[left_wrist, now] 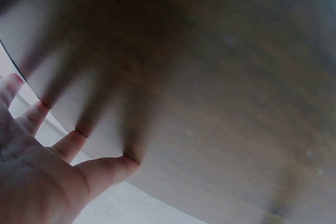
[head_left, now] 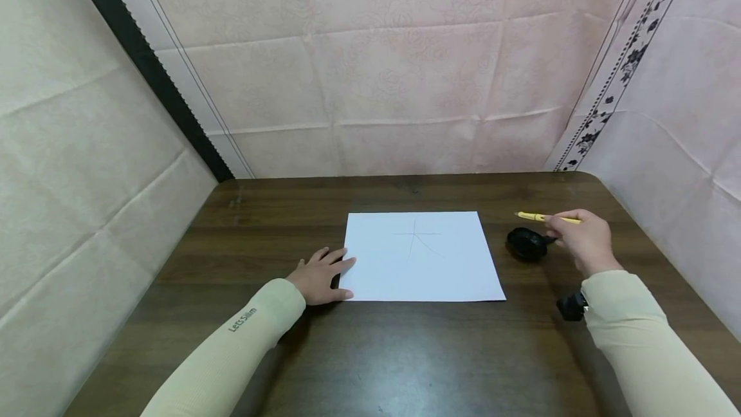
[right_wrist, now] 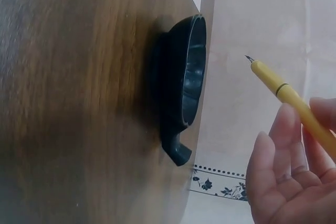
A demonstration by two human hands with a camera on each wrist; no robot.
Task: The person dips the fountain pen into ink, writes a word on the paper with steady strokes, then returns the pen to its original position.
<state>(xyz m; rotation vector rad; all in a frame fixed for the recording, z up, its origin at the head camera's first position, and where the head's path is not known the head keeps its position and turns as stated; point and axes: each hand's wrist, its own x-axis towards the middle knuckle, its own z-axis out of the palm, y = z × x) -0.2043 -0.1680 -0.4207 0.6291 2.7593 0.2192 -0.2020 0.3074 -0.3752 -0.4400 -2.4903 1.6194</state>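
Note:
A white sheet of paper (head_left: 376, 275) lies on the table, with thin straight lines crossing and slanting on its upper part. My left hand (head_left: 321, 275) rests on the table at the sheet's left edge, fingers spread, fingertips on the paper; the left wrist view shows the same hand (left_wrist: 58, 177). Over the table to the right, my right hand (head_left: 585, 240) pinches a yellow pen (head_left: 531, 216), its nib pointing left. Close below that hand stands a small black dish (head_left: 525, 244) with a short spout or handle. In the right wrist view the dish (right_wrist: 178, 82) has a hollow inside.
The brown wooden table (head_left: 370, 352) has a rounded back right corner. Pale patterned cloth (head_left: 393, 95) hangs behind it and along both sides. A black device (head_left: 572, 307) is strapped at my right wrist.

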